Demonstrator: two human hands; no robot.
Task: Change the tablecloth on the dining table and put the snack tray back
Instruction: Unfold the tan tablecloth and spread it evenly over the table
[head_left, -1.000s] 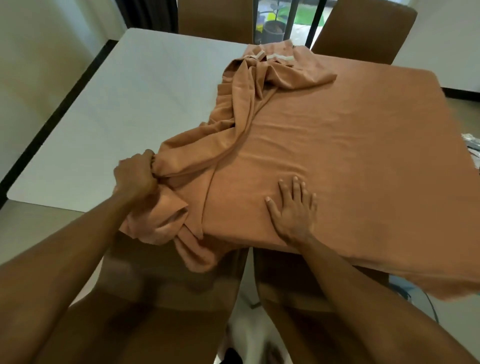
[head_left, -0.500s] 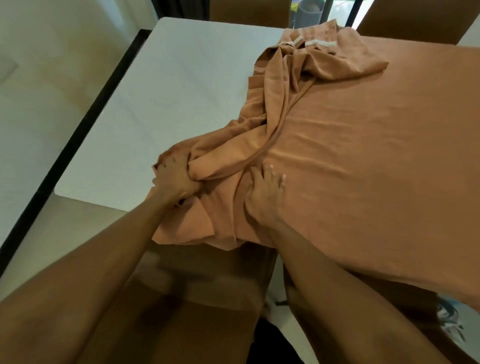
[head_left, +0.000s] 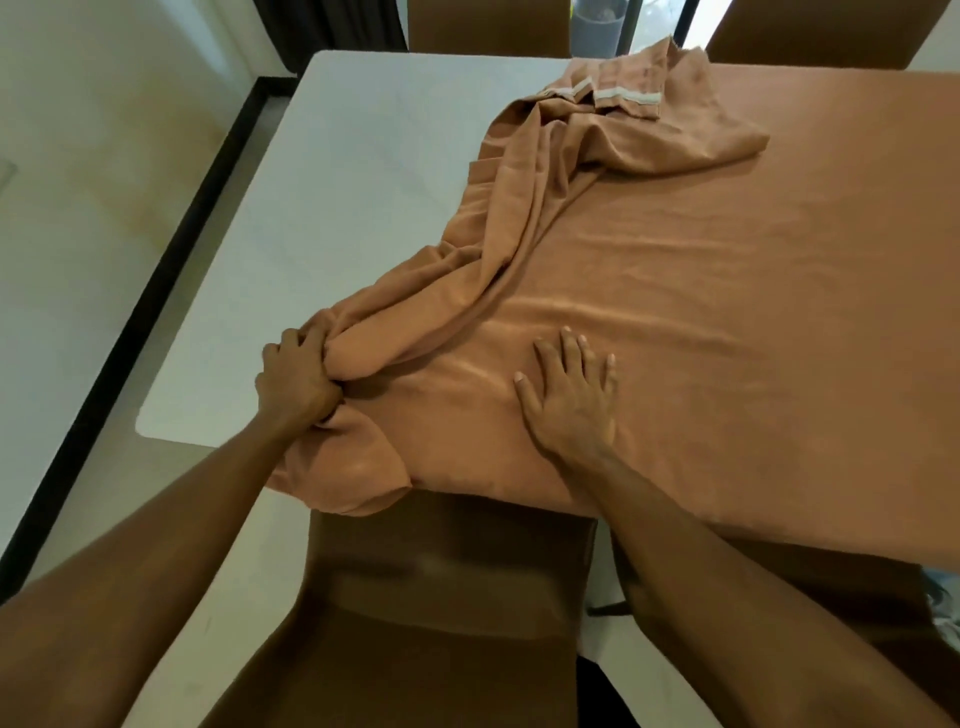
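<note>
1. Far left: white rectangular dining tabletop (head_left: 337, 182) is still bare on its left half.
2. Near-left edge: left hand (head_left: 296, 382) keeps its fist clamped on a bunched fold of the terracotta-orange fabric tablecloth (head_left: 727, 312) — same grip as half a second ago.
3. Centre: right hand (head_left: 569, 400) has slid right, away from the left hand. It's now flat, fingers spread, pressing the cloth.
4. Right half: cloth lies smooth — looks like anchor-and-pull, with the bunch to be dragged left next. Snack tray not in view.

A brown chair (head_left: 441, 597) in the foreground; a second chair (head_left: 488, 26) and third chair (head_left: 821, 31) opposite, dark curtain (head_left: 332, 21) and grey pot (head_left: 597, 26) beside them
</note>
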